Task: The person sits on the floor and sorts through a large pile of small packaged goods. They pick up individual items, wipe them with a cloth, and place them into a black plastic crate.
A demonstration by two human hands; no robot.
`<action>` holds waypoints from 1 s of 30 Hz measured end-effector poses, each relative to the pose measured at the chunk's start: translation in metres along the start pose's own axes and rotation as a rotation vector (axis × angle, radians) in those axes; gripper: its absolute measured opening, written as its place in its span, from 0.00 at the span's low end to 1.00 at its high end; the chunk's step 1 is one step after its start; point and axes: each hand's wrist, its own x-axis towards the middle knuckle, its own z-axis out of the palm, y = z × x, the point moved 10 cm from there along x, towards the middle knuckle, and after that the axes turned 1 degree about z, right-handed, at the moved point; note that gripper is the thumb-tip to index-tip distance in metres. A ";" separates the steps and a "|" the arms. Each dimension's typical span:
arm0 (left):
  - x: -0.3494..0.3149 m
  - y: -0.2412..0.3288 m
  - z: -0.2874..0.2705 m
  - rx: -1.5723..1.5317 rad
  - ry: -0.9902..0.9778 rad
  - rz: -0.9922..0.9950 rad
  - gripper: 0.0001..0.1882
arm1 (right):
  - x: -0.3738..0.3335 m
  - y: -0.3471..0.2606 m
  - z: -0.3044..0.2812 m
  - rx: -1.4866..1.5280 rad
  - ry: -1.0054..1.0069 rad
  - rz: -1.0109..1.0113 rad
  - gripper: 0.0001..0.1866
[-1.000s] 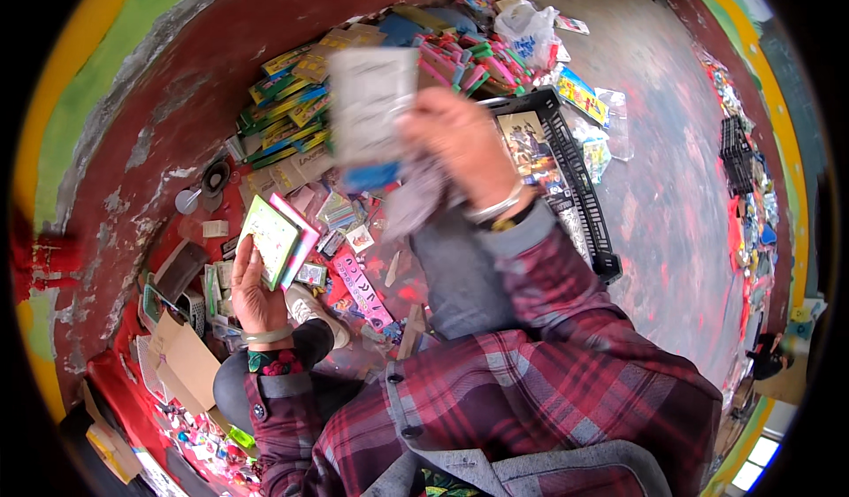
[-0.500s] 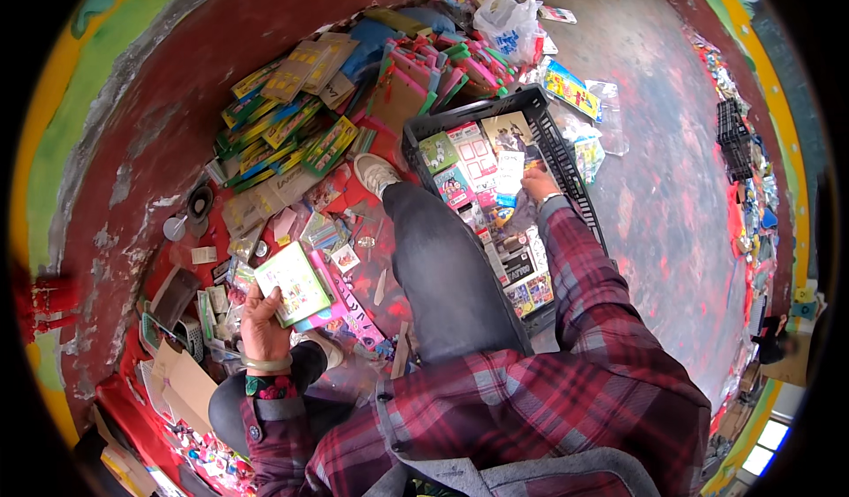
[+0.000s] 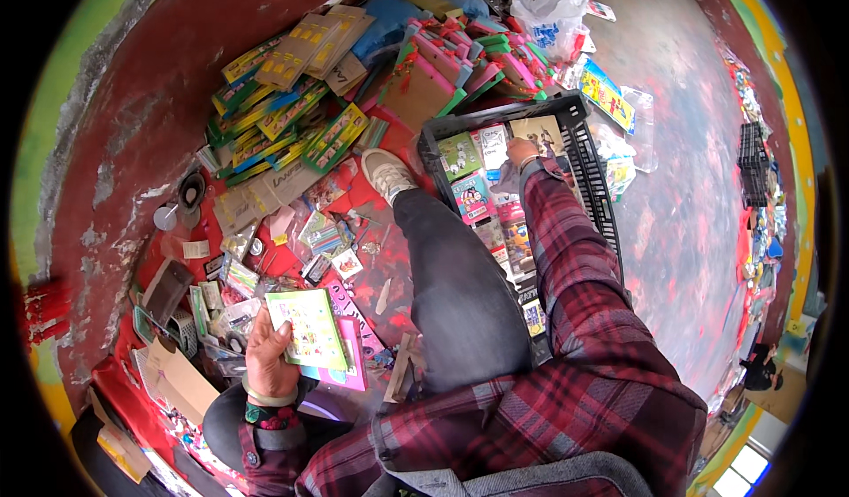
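Note:
My left hand (image 3: 272, 354) is closed on a light-green-bordered booklet (image 3: 308, 327), its thumb lying on the cover. A pink booklet (image 3: 352, 355) sticks out underneath it. Inside the black plastic crate (image 3: 579, 148), my right hand (image 3: 523, 151) has its fingers curled at the right edge of a white card pack (image 3: 493, 147) with line drawings. Most of those fingertips are hidden. Next to the pack lie a green booklet (image 3: 459, 156) and a pink-and-blue booklet (image 3: 474, 198). My right sleeve covers part of the crate's contents.
Yellow-green flat boxes (image 3: 334, 137) and pink-and-green boards (image 3: 424, 77) are heaped beyond my shoe (image 3: 387, 175). Small stationery is strewn on the left. A white plastic bag (image 3: 548, 21) and a blue-and-yellow package (image 3: 608, 95) lie past the crate. An open cardboard box (image 3: 181, 380) sits lower left.
My right hand has moved farther up the crate, with the white card pack beside its fingers. The left hand keeps its booklet, now lower. The whole view has shifted slightly.

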 end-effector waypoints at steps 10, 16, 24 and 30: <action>-0.009 -0.006 0.001 -0.136 0.019 -0.015 0.28 | -0.026 -0.010 -0.014 -0.735 -0.283 -0.332 0.15; -0.023 0.001 -0.001 -0.238 -0.059 0.024 0.23 | -0.119 -0.069 -0.156 0.719 -0.265 -0.236 0.11; -0.049 0.016 0.010 -0.415 -0.232 0.041 0.25 | -0.348 -0.327 -0.310 1.519 -0.289 -0.684 0.12; -0.049 0.024 -0.016 -0.703 -0.358 0.142 0.18 | -0.516 -0.461 -0.246 0.563 0.306 -1.353 0.16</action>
